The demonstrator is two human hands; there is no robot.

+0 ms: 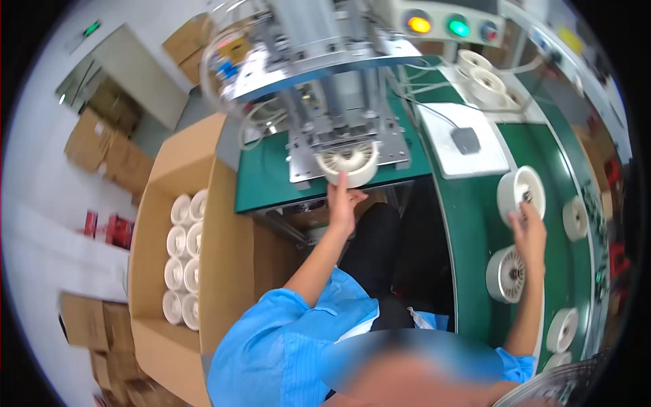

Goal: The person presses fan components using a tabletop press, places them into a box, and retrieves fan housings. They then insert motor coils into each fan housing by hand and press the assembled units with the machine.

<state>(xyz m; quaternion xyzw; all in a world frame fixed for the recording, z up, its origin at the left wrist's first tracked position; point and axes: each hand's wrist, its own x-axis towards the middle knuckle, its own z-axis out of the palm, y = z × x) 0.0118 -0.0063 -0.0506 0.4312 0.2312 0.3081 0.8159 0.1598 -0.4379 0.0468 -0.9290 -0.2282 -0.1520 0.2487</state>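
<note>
A white round housing with ribbed slots (349,165) sits partly under the press head on a metal plate. My left hand (344,203) is at its front edge, with one finger against its wall and the other fingers stretched out below it. Over the green bench on the right, my right hand (530,234) grips the near edge of another white round housing (513,193), which is tilted so its hollow side shows. Just below that hand, a slotted white housing (505,275) stands on the bench, partly behind my forearm.
The press (325,74) stands ahead, with lit yellow and green buttons (458,26) beside it. A cardboard box (227,251) of several white parts is at left. More housings (575,218) lie at right. A white tray (468,159) holds a grey block.
</note>
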